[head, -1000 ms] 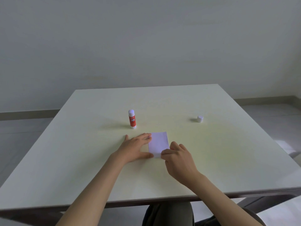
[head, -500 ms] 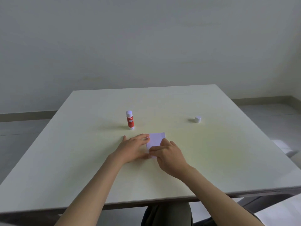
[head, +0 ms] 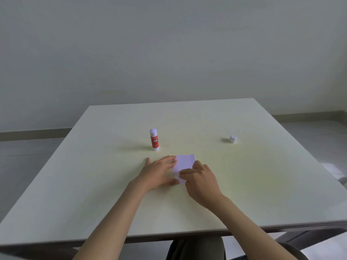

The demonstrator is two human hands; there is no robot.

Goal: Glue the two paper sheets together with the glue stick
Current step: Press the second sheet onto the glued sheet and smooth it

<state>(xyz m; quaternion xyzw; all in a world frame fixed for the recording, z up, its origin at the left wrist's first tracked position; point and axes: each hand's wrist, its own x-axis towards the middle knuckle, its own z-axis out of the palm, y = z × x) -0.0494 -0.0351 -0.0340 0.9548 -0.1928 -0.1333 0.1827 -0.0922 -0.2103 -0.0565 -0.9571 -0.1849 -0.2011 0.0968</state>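
A small white paper stack [head: 185, 162] lies flat on the pale table [head: 244, 184], near its middle. My left hand [head: 159, 171] rests flat on the table, fingertips touching the paper's left edge. My right hand [head: 201, 179] lies over the paper's near right part, index finger pressed across it. Whether two sheets lie stacked there cannot be told. The red glue stick [head: 154, 140] stands upright just beyond my left hand, uncapped. Its white cap [head: 233, 139] sits apart at the right.
The table's front edge [head: 169, 234] runs just above my lap. A bare wall and grey floor lie behind the table.
My right hand has slid left and forward onto the paper, its index finger now pressing across the sheet. The left hand has stayed at the paper's left edge.
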